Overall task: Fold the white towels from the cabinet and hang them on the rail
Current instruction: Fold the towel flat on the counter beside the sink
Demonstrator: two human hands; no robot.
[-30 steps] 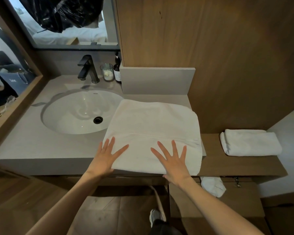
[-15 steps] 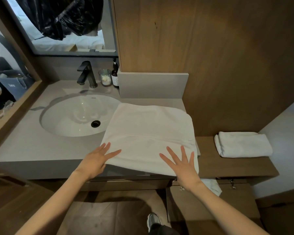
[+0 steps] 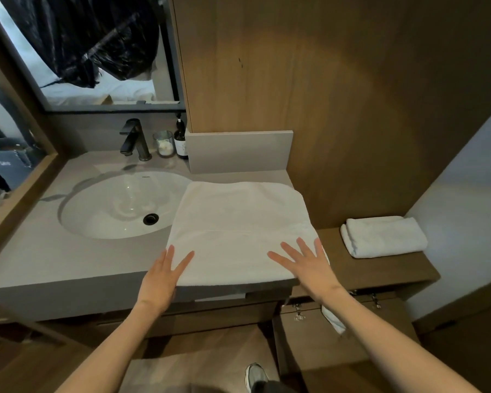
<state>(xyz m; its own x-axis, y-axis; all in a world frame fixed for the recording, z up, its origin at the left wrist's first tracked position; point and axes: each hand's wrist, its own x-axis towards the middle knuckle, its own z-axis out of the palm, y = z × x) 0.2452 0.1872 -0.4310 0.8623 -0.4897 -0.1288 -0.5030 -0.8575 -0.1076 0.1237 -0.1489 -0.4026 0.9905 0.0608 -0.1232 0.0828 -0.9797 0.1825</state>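
Grey counter [image 3: 40,265] is stretching across the bathroom, with a sink [image 3: 105,211] set into it at the left and a tap [image 3: 135,140] standing behind. Just right of the basin a white towel [image 3: 244,222] is lying flat on the counter, its left edge lapping the sink's rim and its near edge reaching the counter's front lip (a seam across it suggests one fold is done). The left hand [image 3: 162,282] is resting on the near left corner, fingers straight, thumb splayed, gripping nothing; the right hand [image 3: 309,268] is pressing the near right corner, fingers fanned flat, likewise gripping nothing. Smoothing well, I judge, means both palms sweeping outward evenly, lining up the layers before the next fold. Further right, a folded towel [image 3: 383,236] is sitting on a wooden shelf [image 3: 380,270].
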